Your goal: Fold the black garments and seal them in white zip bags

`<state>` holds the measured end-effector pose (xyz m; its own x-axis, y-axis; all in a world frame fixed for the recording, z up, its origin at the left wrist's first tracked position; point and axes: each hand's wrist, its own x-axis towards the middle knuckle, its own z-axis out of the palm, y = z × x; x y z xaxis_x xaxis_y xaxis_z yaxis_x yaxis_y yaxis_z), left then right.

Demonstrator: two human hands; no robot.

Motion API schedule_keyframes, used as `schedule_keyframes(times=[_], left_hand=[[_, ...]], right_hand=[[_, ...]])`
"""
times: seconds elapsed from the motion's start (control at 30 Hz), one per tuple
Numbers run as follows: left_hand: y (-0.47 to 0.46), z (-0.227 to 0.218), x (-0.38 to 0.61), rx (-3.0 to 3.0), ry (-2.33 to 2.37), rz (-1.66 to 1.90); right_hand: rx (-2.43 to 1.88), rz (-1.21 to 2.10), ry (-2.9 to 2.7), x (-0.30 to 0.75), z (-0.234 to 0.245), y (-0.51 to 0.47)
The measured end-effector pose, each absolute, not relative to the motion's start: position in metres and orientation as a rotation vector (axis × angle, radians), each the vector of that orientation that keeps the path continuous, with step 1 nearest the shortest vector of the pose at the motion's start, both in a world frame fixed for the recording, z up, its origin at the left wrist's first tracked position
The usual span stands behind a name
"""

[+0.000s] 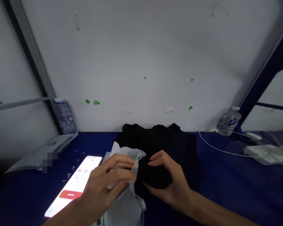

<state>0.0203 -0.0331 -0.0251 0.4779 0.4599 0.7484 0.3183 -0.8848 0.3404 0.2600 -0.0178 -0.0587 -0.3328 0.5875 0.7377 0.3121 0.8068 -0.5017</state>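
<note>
My left hand (pixel 106 185) pinches the mouth of a translucent white plastic bag (pixel 126 201) at the near middle of the blue table (pixel 226 188). My right hand (pixel 169 180) is curled around a folded black garment (pixel 153 175), which sits right at the bag's opening. Behind it, against the wall, lies a pile of more black clothing (pixel 160 138).
A lit phone (pixel 75 185) showing a timer lies to the left of my left hand. Papers (pixel 42 153) lie at the far left. Water bottles stand at the back left (pixel 64 116) and back right (pixel 227 121). A white cable (pixel 217 149) and a power strip (pixel 264 153) lie at the right.
</note>
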Motion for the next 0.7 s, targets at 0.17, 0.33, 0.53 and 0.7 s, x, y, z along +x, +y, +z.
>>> schedule_keyframes(times=[0.17,0.33,0.53,0.7], left_hand=[[-0.03,-0.021,0.019,2.399,0.812,1.384],[-0.026,-0.019,0.02,2.256,0.89,1.431],[-0.034,-0.022,0.02,2.171,0.995,1.295],[-0.04,-0.017,0.016,2.22,1.022,1.266]], right_hand=[[-0.337,-0.112,-2.258,0.271,-0.062,-0.011],[-0.356,-0.045,-2.274,0.278,-0.055,-0.008],[-0.416,0.159,-2.018,0.276,-0.05,-0.008],[-0.478,0.344,-1.724,0.271,-0.052,-0.011]])
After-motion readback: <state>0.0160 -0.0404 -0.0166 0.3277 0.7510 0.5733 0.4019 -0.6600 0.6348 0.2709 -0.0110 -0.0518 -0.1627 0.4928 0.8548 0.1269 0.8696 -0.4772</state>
